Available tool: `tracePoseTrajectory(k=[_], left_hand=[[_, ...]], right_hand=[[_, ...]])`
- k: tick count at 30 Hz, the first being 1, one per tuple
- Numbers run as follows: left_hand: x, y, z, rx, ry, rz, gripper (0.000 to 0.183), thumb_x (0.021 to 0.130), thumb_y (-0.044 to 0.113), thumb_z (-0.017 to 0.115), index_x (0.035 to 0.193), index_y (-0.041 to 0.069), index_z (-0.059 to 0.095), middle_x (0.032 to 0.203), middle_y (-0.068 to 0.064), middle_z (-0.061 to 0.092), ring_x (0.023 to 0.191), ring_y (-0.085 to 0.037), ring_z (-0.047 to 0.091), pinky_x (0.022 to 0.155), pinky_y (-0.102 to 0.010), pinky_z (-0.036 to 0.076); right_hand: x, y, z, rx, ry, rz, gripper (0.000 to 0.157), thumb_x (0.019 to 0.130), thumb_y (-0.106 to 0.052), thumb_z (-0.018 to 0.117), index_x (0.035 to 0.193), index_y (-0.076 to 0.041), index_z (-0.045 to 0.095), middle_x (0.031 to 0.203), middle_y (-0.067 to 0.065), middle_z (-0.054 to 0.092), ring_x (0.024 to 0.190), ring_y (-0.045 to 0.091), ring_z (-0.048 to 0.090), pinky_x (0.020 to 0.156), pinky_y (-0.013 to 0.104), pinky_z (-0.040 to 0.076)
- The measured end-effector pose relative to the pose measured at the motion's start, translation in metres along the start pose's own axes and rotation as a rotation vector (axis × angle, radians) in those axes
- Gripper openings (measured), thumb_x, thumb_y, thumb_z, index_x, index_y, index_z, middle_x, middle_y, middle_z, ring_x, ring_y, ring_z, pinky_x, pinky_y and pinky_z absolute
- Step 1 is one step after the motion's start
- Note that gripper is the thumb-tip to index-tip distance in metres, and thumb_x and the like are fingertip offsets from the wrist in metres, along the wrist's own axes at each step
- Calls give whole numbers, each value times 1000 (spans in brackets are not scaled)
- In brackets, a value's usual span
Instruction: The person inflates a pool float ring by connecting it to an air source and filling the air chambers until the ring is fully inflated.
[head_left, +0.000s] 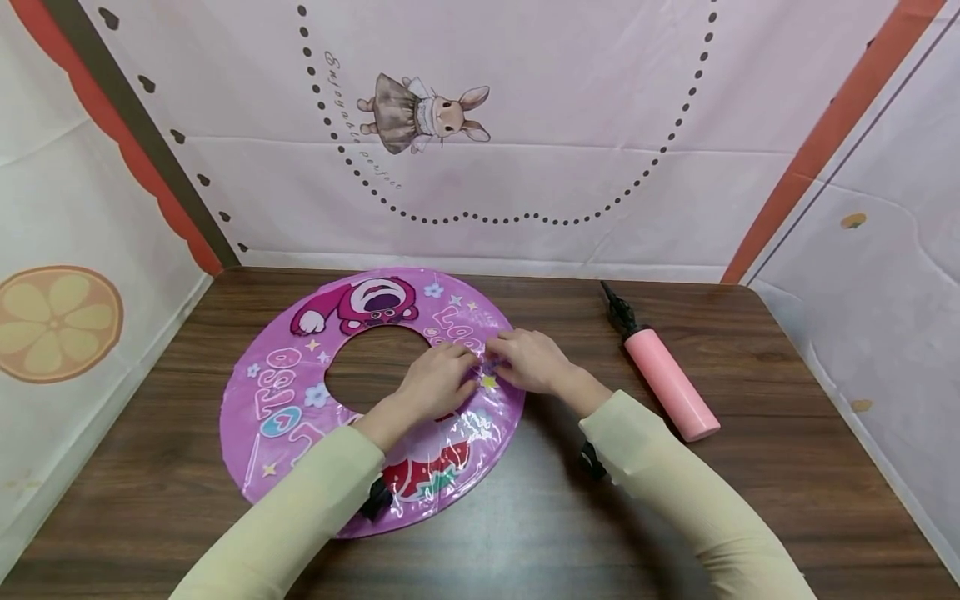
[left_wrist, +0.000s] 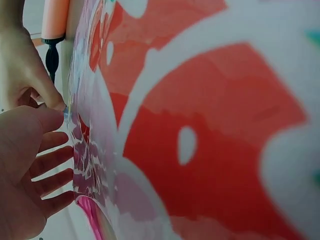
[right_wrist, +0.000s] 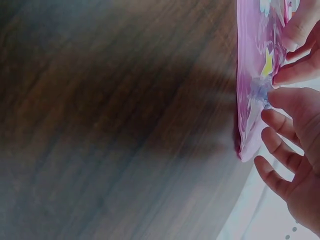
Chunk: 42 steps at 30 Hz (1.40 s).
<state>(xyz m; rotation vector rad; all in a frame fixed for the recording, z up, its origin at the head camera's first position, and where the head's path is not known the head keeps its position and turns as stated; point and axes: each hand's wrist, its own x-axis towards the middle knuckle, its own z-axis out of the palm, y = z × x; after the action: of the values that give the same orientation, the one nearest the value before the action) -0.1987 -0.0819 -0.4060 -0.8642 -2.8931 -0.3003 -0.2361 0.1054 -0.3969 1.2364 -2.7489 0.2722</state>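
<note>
A purple inflatable swim ring (head_left: 247, 392) with cartoon bear and strawberry prints lies flat-looking on the table. Both hands meet over its right side. My right hand (head_left: 528, 360) pinches the small clear valve (right_wrist: 260, 91), thumb and forefinger at its edge, beside a yellow star (right_wrist: 268, 64); its other fingers are spread loosely. My left hand (head_left: 441, 379) reaches across the ring's hole and touches the film just beside the valve. In the left wrist view, the left hand's fingers (left_wrist: 52, 162) are loosely extended with their tips on the ring.
A pink hand pump (head_left: 671, 383) with a black nozzle (head_left: 618, 308) lies right of the ring on the brown wooden table (head_left: 795, 467). Printed cloth (head_left: 570, 100) hangs behind the table and on both sides.
</note>
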Motion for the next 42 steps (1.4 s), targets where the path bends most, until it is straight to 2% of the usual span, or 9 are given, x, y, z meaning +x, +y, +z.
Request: tracePoseTrajectory(k=[4, 8, 16, 21, 27, 32, 36, 42], left_hand=[[6, 3, 2, 29, -8, -22, 33, 84, 30, 63, 112, 12, 64, 111, -7, 60, 105, -25, 53, 95, -38, 43], [13, 7, 3, 16, -18, -62, 33, 83, 31, 64, 110, 13, 66, 111, -7, 60, 105, -25, 53, 92, -39, 44], [23, 12, 5, -23, 4, -192, 31, 76, 36, 73, 100, 17, 72, 99, -3, 61, 96, -23, 53, 88, -38, 44], [25, 13, 6, -72, 24, -260, 28, 72, 34, 76, 97, 22, 73, 95, 0, 62, 94, -22, 54, 84, -37, 45], [25, 13, 7, -121, 43, -284, 24, 70, 31, 77, 94, 25, 74, 87, 2, 61, 89, -21, 55, 77, -37, 46], [25, 13, 8, -133, 50, -304, 23, 69, 30, 77, 91, 25, 74, 86, 3, 61, 86, -21, 56, 74, -36, 46], [26, 12, 11, -133, 73, -310, 21, 67, 28, 77, 88, 25, 75, 84, 4, 61, 84, -21, 56, 73, -37, 47], [26, 11, 14, -184, 113, -331, 23, 65, 22, 78, 87, 25, 75, 82, 4, 62, 81, -20, 58, 73, -36, 46]], right_hand=[[0, 2, -2, 24, -10, 11, 15, 77, -15, 69, 90, -16, 60, 83, -3, 60, 72, 16, 58, 61, 31, 50], [0, 4, -1, 47, -27, 36, 14, 78, -16, 69, 88, -17, 59, 83, -4, 61, 72, 14, 58, 60, 29, 49], [0, 8, 0, 109, -20, 74, 12, 78, -17, 70, 85, -17, 59, 77, -6, 62, 66, 11, 56, 58, 29, 47], [0, 8, 0, 125, -9, 77, 12, 78, -17, 70, 84, -17, 60, 75, -6, 62, 64, 10, 54, 56, 27, 46], [0, 7, -2, 148, 2, 83, 11, 78, -16, 69, 79, -16, 58, 70, -5, 59, 61, 9, 50, 51, 25, 41], [-1, 6, -2, 159, -21, 82, 11, 79, -16, 69, 81, -17, 58, 72, -7, 58, 62, 8, 50, 52, 25, 41], [-1, 6, -1, 168, -32, 68, 11, 80, -15, 68, 81, -17, 58, 72, -7, 58, 62, 8, 49, 53, 24, 41], [-1, 8, -1, 186, -16, 30, 11, 80, -15, 69, 80, -16, 58, 73, -7, 58, 62, 6, 48, 55, 23, 41]])
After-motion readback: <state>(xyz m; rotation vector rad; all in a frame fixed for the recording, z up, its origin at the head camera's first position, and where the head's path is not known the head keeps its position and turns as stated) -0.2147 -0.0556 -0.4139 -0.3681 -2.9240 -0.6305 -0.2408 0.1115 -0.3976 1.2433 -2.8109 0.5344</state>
